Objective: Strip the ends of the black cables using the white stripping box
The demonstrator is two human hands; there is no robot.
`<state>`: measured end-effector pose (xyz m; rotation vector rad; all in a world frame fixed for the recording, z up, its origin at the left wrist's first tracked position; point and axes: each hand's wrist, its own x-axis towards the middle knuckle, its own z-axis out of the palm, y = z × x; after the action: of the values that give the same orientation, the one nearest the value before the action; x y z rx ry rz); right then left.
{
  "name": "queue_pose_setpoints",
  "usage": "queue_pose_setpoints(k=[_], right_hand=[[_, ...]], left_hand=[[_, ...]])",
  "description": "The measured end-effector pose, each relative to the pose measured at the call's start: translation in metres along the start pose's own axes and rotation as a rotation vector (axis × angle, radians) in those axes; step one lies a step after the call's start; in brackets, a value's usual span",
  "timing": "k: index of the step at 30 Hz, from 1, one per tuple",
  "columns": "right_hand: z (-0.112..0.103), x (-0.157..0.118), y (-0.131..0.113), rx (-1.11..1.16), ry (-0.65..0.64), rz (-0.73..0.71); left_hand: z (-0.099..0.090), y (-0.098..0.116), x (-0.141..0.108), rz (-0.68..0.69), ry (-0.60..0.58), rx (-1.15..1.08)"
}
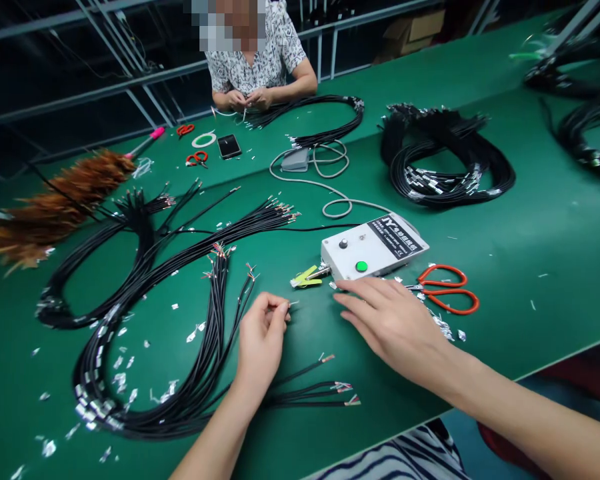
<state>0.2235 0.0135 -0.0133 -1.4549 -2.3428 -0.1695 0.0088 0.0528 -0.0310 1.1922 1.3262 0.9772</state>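
Note:
My left hand [263, 340] is closed in a pinch, and a thin pale wire end [294, 304] sticks out past its fingertips. Most of that wire is hidden by the fingers. To the right, my right hand [393, 320] has its fingers stretched out, close to the front edge of a light grey machine box [347, 248] with a green button [361, 267]. A yellow-green forked clip [307, 277] juts from the box's left end, between the two hands. Several black cables [307, 402] with stripped, coloured wire ends pass beneath my left forearm.
Orange-handled scissors [447, 290] lie right of the box. A looped black cable bundle [215, 313] spreads to the left, among foil scraps. More cable coils [445, 160], a grey foot pedal [296, 160] and a feather duster [60, 200] lie farther back. A co-worker [260, 67] sits opposite, handling a white wire.

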Motion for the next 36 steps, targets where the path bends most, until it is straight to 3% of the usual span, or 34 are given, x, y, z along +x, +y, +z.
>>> queue_pose_setpoints(k=[5, 9, 14, 26, 33, 36], right_hand=[[0.017, 0.055, -0.002, -0.095, -0.08, -0.036], [0.032, 0.072, 0.003, -0.135, -0.118, -0.074], [0.033, 0.074, 0.009, -0.164, -0.138, -0.123], [0.029, 0.076, 0.009, -0.106, -0.152, -0.085], [0.023, 0.067, 0.002, 0.197, -0.032, -0.116], [0.025, 0.066, -0.005, 0.268, -0.046, -0.143]], left_hand=[[0.002, 0.002, 0.013, 0.0, 0.019, -0.023], [0.004, 0.004, 0.02, -0.012, 0.022, -0.048], [0.008, 0.003, 0.028, -0.031, 0.014, -0.073], [0.012, 0.006, 0.031, -0.065, -0.016, -0.071], [0.007, 0.015, 0.017, -0.049, -0.081, -0.07], [0.005, 0.014, 0.011, 0.074, -0.099, 0.094]])
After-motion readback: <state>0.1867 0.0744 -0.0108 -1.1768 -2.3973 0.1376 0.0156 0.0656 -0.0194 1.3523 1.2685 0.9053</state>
